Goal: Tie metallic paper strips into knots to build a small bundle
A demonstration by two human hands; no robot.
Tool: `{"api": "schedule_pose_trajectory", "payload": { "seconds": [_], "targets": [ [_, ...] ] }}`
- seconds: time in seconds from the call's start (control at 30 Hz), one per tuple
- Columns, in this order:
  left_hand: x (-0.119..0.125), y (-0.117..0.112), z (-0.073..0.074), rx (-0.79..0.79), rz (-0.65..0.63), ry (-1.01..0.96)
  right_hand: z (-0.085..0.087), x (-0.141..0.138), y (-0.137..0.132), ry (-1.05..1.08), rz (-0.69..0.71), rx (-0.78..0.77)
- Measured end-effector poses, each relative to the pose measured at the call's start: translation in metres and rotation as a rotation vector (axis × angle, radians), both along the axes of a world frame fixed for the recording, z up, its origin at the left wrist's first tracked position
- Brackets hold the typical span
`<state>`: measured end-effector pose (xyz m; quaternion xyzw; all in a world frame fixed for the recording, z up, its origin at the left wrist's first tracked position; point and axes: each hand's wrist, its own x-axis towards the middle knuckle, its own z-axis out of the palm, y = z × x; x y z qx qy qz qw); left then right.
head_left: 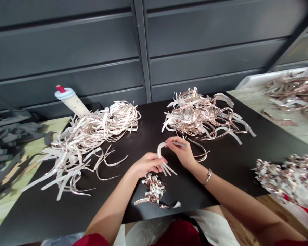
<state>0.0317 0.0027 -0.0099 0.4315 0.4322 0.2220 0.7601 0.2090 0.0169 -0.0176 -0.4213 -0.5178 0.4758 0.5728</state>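
Observation:
My left hand (146, 164) grips a bunch of white, ribbon-like strips (164, 160) whose ends fan out below my fingers. My right hand (181, 152) pinches the top of the same bunch between thumb and fingers, and a thin strip runs out to the right. Below my left hand lies a small curled clump of white and copper strips (154, 189). A large white strip pile (89, 140) lies to the left, and a copper-and-white strip pile (199, 118) lies beyond my right hand.
The strips lie on a black tabletop (143, 128). A white bottle with a red tip (72, 100) lies behind the left pile. A shiny shredded heap (290, 181) sits at right, and more copper strips (292, 89) lie on a pale surface behind it. Dark grey panelling stands beyond.

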Motion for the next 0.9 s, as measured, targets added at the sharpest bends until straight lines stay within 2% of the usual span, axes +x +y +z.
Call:
{"api": "schedule_pose_trajectory", "payload": {
  "seconds": [0.1,0.2,0.3,0.4,0.57,0.63,0.77,0.9],
  "targets": [
    [0.003,0.002,-0.005,0.071,0.175,0.087,-0.004,-0.002,0.001,0.015,0.082,-0.095],
    [0.003,0.007,-0.008,0.142,0.355,0.124,-0.008,0.001,-0.001,-0.054,0.226,-0.254],
    [0.002,0.010,-0.009,0.184,0.408,0.134,-0.009,0.004,-0.005,-0.160,0.387,-0.348],
    [0.001,0.011,-0.009,0.218,0.419,0.143,-0.009,0.003,-0.008,-0.191,0.463,-0.382],
    [-0.002,0.009,-0.005,0.169,0.347,0.090,-0.011,0.000,-0.009,-0.140,0.443,-0.382],
    [-0.003,0.009,-0.004,0.132,0.359,0.086,-0.012,0.001,-0.008,-0.125,0.447,-0.368],
    [-0.006,0.014,-0.005,0.123,0.506,0.141,-0.009,0.009,-0.004,-0.204,0.450,-0.345],
    [-0.012,0.021,-0.005,0.171,0.685,0.136,-0.004,0.026,0.004,-0.524,0.263,-0.332]
  ]
}}
